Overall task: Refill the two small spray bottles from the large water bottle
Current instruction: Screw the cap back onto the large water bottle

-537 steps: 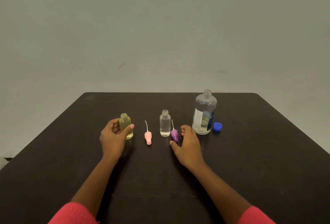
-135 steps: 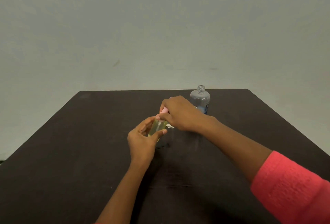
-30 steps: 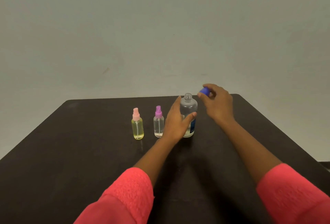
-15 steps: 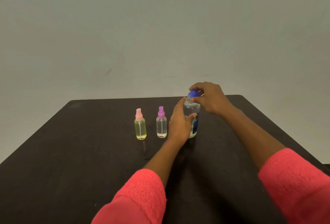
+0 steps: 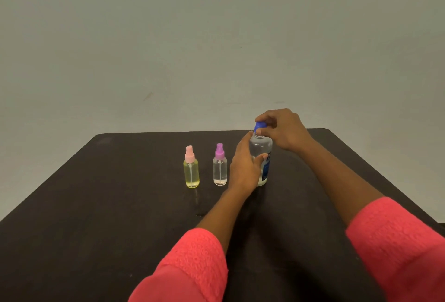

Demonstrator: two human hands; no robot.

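- Left hand (image 5: 244,167) wrapped around large water bottle (image 5: 262,152), upright on table (image 5: 96,205).
- Right hand (image 5: 284,129) pinching blue cap (image 5: 260,125) on its neck.
- Yellow spray bottle (image 5: 191,173) and clear spray bottle (image 5: 219,169), capped, at bottle's 9 o'clock.

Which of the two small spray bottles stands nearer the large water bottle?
The clear one with the purple spray top, just left of the large water bottle. The yellow one with the pink top stands farther left.

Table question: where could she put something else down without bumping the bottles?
The dark table is bare left of the pink-capped bottle, and right of the right hand. It is crowded between the purple-capped bottle, left hand and large bottle.
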